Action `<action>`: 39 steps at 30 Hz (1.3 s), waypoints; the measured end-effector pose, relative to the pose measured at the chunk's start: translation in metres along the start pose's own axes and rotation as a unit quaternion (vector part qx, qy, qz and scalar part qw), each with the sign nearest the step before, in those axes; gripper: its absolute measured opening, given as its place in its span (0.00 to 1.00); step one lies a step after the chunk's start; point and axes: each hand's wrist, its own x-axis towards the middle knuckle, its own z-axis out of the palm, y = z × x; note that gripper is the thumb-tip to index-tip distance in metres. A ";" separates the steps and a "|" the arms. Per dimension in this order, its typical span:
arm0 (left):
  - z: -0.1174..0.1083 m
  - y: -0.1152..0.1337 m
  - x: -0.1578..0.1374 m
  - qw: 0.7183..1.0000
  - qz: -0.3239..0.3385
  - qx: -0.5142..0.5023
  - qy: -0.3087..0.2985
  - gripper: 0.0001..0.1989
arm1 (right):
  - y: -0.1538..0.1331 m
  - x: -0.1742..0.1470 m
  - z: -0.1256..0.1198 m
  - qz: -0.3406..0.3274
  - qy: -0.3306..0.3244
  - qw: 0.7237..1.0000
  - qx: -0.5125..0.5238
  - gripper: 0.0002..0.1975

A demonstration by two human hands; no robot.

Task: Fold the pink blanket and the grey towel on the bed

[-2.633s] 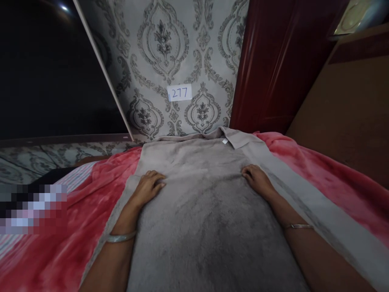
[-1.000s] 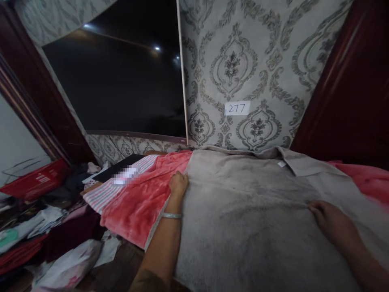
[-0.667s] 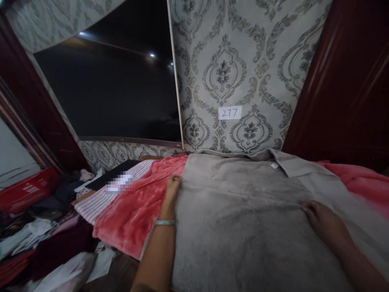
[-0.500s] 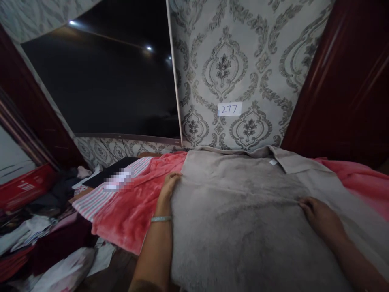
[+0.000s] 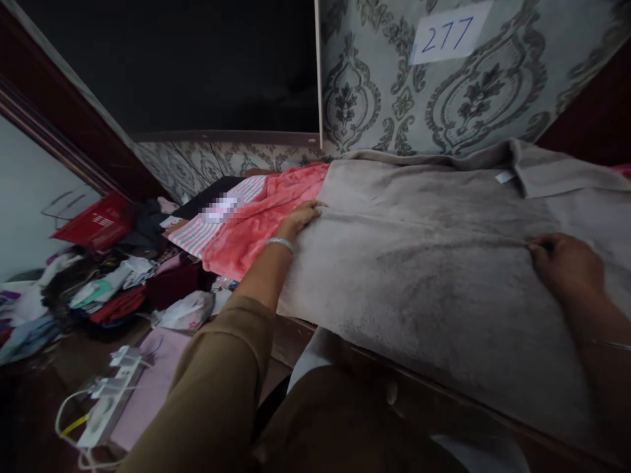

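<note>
A grey plush blanket (image 5: 424, 289) lies spread over the table and hangs past its front edge, with a small white label (image 5: 505, 177) near its folded far edge. At its left edge, the fingertips of my left hand (image 5: 302, 218) are closed on the fabric. My right hand (image 5: 566, 263) pinches the same blanket farther right. A shallow crease runs across the cloth between both hands. Underneath, on the left, a coral-red plush blanket (image 5: 266, 217) with a striped border shows.
A dark television screen (image 5: 211, 66) and patterned wall with a "277" paper (image 5: 449, 33) stand behind. To the left are a red basket (image 5: 98, 220) and heaped clothes (image 5: 118, 289). A power strip (image 5: 111, 401) with cables is at the lower left.
The view has tilted down and shifted left, bringing the table's front edge, power strip and my lap into sight. Both hands keep their grip on the grey blanket at about the same spots.
</note>
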 end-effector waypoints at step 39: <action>-0.001 0.004 -0.022 0.959 0.172 0.072 0.215 0.02 | 0.009 0.011 0.028 -0.167 0.155 0.955 0.189 0.13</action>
